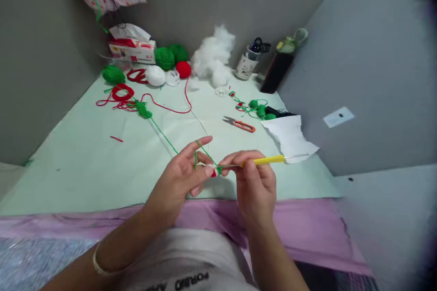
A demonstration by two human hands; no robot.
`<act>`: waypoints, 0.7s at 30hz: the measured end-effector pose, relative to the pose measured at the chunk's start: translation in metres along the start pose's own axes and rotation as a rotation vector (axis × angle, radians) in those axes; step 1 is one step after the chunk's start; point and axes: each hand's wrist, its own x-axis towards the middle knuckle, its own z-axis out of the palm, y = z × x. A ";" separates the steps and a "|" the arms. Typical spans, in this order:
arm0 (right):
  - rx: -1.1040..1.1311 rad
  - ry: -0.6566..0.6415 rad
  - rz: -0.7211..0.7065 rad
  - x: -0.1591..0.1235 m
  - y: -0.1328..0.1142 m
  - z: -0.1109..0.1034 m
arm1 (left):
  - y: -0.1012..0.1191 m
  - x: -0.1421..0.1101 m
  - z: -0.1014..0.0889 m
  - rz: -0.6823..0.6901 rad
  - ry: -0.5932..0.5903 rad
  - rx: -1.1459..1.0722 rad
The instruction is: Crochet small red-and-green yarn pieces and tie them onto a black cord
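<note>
Between thumb and fingers, my left hand (182, 175) pinches a small red, white and green crochet piece (215, 171). Green yarn (164, 135) comes off a loose green bundle (142, 109) on the table and loops over my raised left index finger. My right hand (256, 182) is closed around the yellow handle of a crochet hook (269, 160). The hook's thin metal shaft reaches left to the piece, where its tip is too small to make out. Both hands are close together above the table's front part.
Orange-handled thread snips (239, 124) lie beyond my hands, with torn white paper (290, 136) to the right. Yarn balls, including a red one (183, 69), white stuffing (215, 57), a tissue box (133, 50) and a pen cup (246, 64) stand along the back. Grey partitions enclose the table (102, 168).
</note>
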 end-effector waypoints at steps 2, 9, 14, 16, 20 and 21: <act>-0.109 0.008 -0.040 -0.002 -0.005 0.001 | -0.001 0.000 0.000 0.034 0.037 0.052; -0.876 -0.149 -0.516 -0.012 -0.004 0.000 | -0.011 -0.001 0.002 0.162 0.185 0.162; -0.853 -0.059 -0.550 -0.012 0.000 0.000 | -0.005 0.002 -0.002 -0.082 -0.012 -0.147; -0.565 0.042 -0.385 -0.008 -0.001 0.003 | -0.001 0.003 -0.003 -0.084 -0.003 -0.176; -0.247 0.063 -0.198 0.000 0.000 0.010 | -0.002 0.003 0.000 -0.007 0.014 -0.116; -0.258 0.048 -0.181 0.000 0.001 0.010 | -0.004 0.003 0.001 0.007 0.017 -0.098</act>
